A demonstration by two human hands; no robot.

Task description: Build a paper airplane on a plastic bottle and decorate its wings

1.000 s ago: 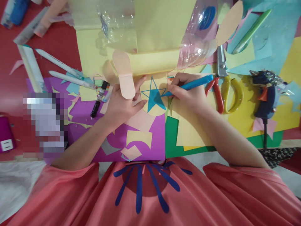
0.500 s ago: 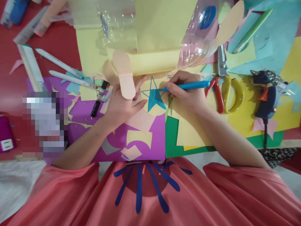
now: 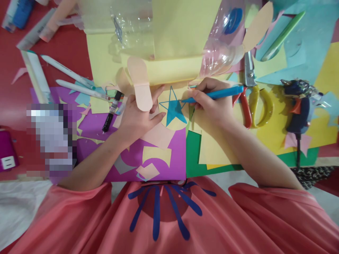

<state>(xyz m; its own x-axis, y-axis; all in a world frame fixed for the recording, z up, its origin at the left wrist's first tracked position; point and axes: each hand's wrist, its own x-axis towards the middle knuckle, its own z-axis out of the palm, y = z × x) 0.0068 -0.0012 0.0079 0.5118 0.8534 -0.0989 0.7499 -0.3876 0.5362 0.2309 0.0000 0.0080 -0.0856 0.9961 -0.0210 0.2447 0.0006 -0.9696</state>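
Note:
A star (image 3: pixel 174 109) drawn in blue outline lies on a pale yellow paper piece; its lower part is filled in blue, while the top and side points show bare paper. My right hand (image 3: pixel 213 102) grips a blue marker (image 3: pixel 225 92), its tip at the star's right side. Left of the star, my left hand (image 3: pixel 141 116) rests with thumb and index finger spread, touching the paper's left edge. A peach paper strip with rounded ends (image 3: pixel 143 93) lies over the back of that hand.
Scissors (image 3: pixel 255 102) with red and yellow handles and a dark glue gun (image 3: pixel 300 109) lie right. Clear plastic bottles (image 3: pixel 221 53) stand beyond. A black marker (image 3: pixel 112 111), white pens (image 3: pixel 79 88) and purple paper (image 3: pixel 177 151) with scraps are left and near.
My right hand and the blue marker have shifted slightly to the right. My left hand has stayed in place.

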